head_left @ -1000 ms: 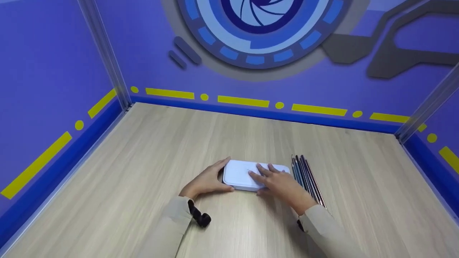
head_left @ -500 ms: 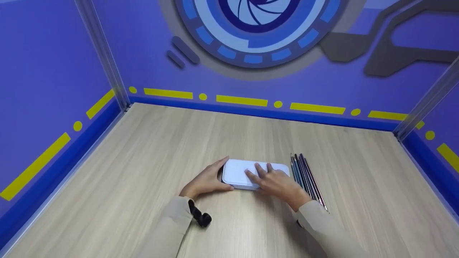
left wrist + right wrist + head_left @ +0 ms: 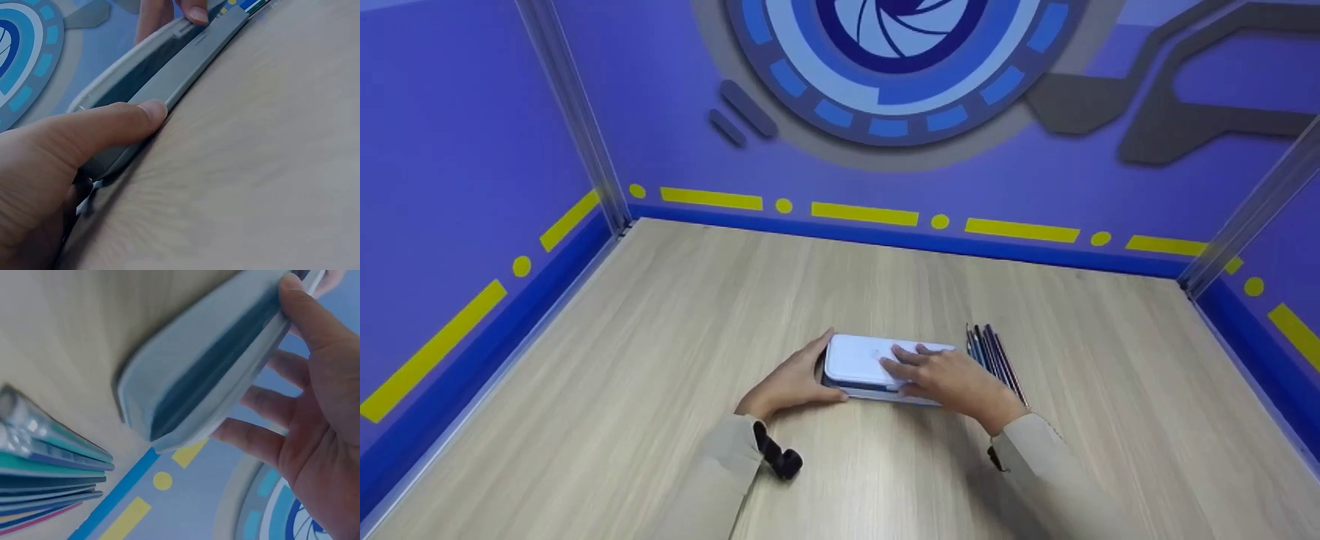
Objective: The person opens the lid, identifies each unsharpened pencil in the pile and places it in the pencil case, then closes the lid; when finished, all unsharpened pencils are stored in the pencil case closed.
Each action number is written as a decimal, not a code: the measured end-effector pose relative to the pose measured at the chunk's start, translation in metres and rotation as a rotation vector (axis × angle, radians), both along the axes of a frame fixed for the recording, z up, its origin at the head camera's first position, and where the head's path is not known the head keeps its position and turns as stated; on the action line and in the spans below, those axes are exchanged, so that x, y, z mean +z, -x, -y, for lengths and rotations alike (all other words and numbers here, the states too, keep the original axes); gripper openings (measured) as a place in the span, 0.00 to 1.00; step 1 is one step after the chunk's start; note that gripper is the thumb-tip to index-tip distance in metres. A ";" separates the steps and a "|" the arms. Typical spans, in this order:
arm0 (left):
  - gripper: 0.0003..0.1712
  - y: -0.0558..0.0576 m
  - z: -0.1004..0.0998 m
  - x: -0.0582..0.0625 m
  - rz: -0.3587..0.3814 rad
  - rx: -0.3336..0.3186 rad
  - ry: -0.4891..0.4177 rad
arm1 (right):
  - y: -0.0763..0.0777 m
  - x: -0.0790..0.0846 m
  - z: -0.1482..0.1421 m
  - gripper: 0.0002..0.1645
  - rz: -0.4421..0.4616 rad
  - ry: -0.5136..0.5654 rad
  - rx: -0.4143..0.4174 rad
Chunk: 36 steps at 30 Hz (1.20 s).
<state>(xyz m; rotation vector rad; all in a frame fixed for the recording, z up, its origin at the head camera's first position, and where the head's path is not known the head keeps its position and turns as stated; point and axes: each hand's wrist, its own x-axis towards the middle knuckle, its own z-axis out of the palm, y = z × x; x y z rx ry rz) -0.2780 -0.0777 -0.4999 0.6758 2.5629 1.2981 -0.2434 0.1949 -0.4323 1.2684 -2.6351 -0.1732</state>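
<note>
A white pencil case (image 3: 851, 361) lies on the table, its lid raised along the near side. My left hand (image 3: 791, 381) grips the left end, with the thumb (image 3: 149, 112) on the front wall of the base and the other fingers round the back. My right hand (image 3: 960, 384) pinches the lid (image 3: 247, 382) between the thumb under its front edge and fingers spread over the top. A dark gap shows between lid and base (image 3: 188, 70) in both wrist views; what lies inside is hidden.
Several pencils (image 3: 996, 360) lie side by side just right of the case, partly covered by the right hand and forearm. The wood-grain table (image 3: 720, 300) is bordered by blue panels (image 3: 675, 150) at the back and both sides.
The lid's front edge has come up from the base, opening a gap. My right hand has shifted slightly right and risen with it; the left hand keeps its place.
</note>
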 end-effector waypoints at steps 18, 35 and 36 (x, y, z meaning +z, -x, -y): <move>0.69 0.002 0.003 -0.001 -0.012 -0.018 -0.041 | 0.015 0.039 -0.021 0.17 0.291 0.280 -0.104; 0.70 0.002 0.002 -0.001 -0.029 -0.042 -0.099 | 0.032 0.054 -0.046 0.15 0.371 0.379 -0.327; 0.70 0.002 0.002 -0.001 -0.025 -0.040 -0.098 | 0.033 0.055 -0.048 0.15 0.371 0.392 -0.333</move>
